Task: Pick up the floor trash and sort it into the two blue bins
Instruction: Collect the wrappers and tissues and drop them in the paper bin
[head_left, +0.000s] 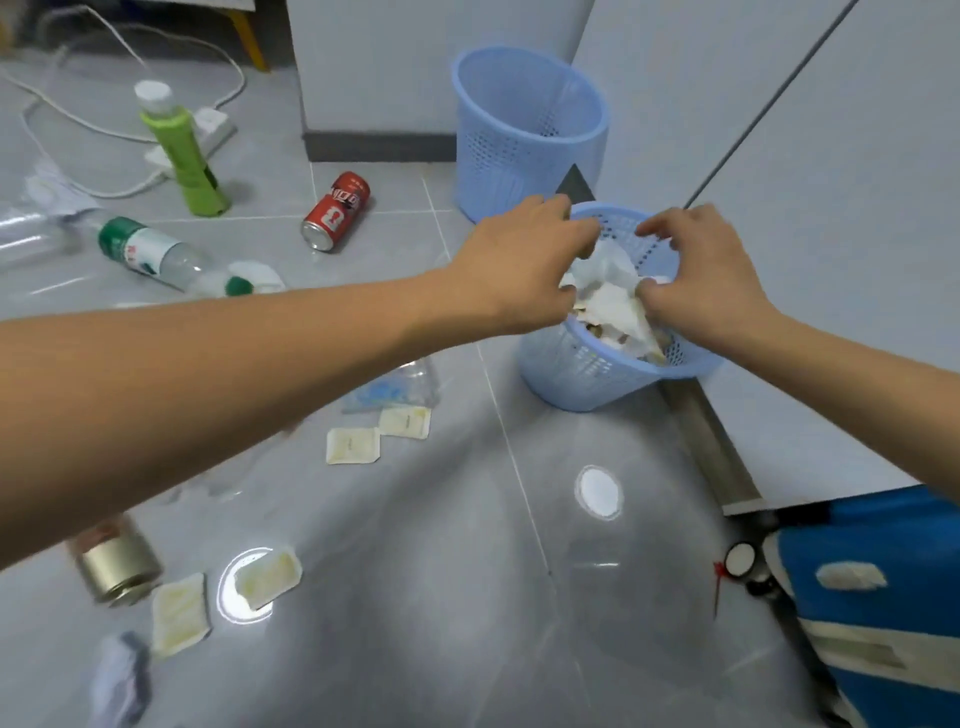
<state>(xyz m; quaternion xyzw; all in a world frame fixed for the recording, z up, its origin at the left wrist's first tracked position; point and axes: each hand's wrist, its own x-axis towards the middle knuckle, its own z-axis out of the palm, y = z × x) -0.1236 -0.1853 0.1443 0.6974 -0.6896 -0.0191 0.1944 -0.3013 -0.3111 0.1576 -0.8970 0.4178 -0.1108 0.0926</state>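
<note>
Grey floor tiles (426, 571) are strewn with trash; white tissue (610, 291) is gripped by left hand (519, 260) and right hand (706, 275) over the near bin (587, 374).

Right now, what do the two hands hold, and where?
Both hands, left hand and right hand, pinch crumpled white paper at its opposite edges, over the near blue bin.

White crumpled tissue (608, 291) sits atop the near blue bin (587, 374), pinched between my hands. The far blue bin (524, 135) stands upright behind it. A red can (336, 211) lies on its side.
</note>
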